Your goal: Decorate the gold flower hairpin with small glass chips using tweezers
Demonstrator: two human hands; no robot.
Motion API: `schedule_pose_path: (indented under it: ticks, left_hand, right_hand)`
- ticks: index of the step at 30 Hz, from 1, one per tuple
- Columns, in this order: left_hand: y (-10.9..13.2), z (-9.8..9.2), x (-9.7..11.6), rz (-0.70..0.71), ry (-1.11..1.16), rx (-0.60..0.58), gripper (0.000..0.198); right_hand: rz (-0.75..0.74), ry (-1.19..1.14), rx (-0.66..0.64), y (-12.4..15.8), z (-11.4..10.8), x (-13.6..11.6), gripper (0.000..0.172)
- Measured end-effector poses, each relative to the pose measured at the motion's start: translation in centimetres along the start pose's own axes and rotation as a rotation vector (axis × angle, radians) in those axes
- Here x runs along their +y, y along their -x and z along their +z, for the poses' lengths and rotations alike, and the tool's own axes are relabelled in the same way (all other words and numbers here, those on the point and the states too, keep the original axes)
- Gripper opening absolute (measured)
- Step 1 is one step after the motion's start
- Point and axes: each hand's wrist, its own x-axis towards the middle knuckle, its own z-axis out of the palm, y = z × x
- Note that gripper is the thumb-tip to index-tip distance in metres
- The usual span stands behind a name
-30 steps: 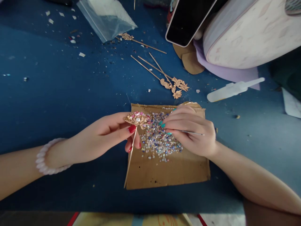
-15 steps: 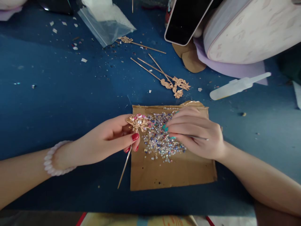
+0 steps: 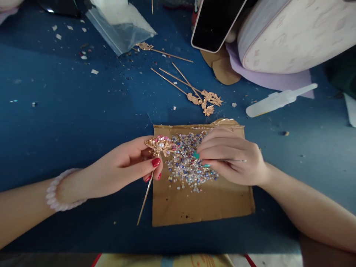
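Note:
My left hand pinches a gold hair stick between thumb and fingers just below its ornate head. That head carries a white pearl and pink stones, and the thin shaft slants down to the left. On the right, my right hand is closed round a slim metal tool, whose back end sticks out past the palm; its tip is hidden. My right fingertips are over a heap of small mixed rhinestones. The stones lie spread on a piece of brown cardboard.
Several bare gold hair sticks lie beyond the cardboard. A plastic bag, a phone, a pale rounded case and a translucent dropper bottle are further back. White scraps dot the blue table.
The view has shifted a little, so most things appear slightly further left. My right fingertips have moved slightly over the rhinestones. Both hands keep their holds.

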Motion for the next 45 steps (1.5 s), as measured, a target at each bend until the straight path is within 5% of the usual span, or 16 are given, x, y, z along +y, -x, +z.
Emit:
schedule_pose_path:
  ticks: [45]
  left_hand:
    - [-0.4, -0.9, -0.6, 0.102, -0.069, -0.127, 0.015]
  right_hand:
    - [-0.026, 0.022, 0.037, 0.1, 0.3, -0.2, 0.013]
